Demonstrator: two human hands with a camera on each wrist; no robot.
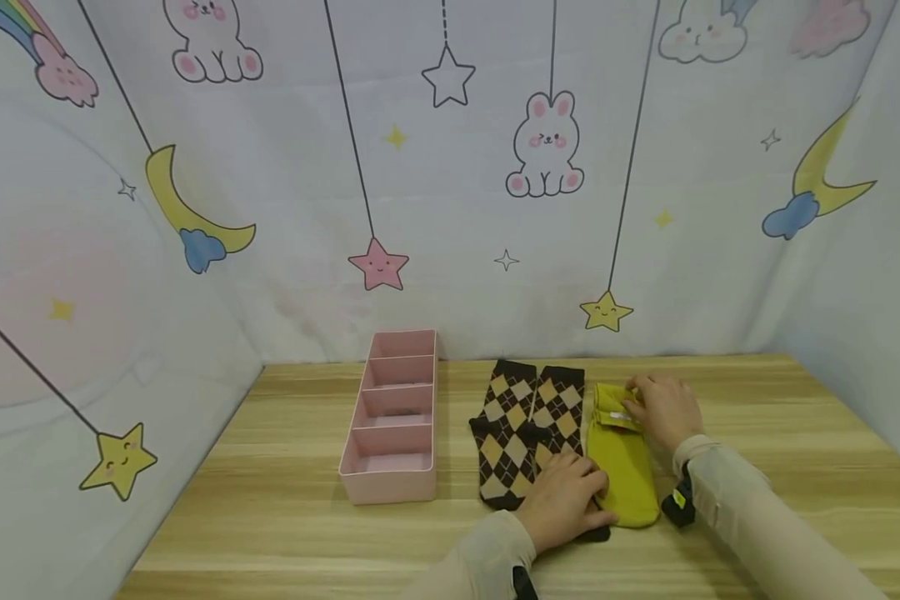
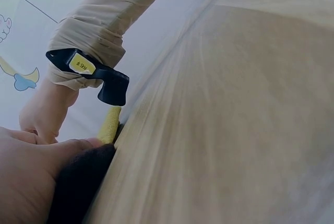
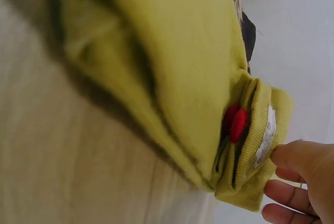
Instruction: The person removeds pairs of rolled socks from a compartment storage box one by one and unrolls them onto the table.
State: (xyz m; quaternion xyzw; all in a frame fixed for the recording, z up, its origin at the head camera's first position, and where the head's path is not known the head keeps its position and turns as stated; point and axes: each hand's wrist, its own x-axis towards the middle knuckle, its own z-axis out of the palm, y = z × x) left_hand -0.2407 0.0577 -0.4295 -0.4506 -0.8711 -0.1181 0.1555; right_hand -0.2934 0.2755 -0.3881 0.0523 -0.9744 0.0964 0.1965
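A yellow-green pair of socks (image 1: 621,475) lies on the table with its cuff (image 1: 613,404) folded over. My right hand (image 1: 669,408) pinches the side of that cuff by a white label; in the right wrist view the thumb (image 3: 297,156) is on the fold, and a red knitted decoration (image 3: 236,123) shows beside it. Just left lie two dark argyle socks (image 1: 506,433), flat and side by side. My left hand (image 1: 562,500) rests over the toe of the nearer one, its fingers loosely spread, fingertips at the yellow socks' edge. Part of that argyle sock is hidden under the hand.
A pink box (image 1: 390,487) with several compartments in a row stands left of the socks. The wooden table (image 1: 285,500) reaches back to a white printed curtain (image 1: 450,217), which also hangs at both sides. Dark straps circle both wrists.
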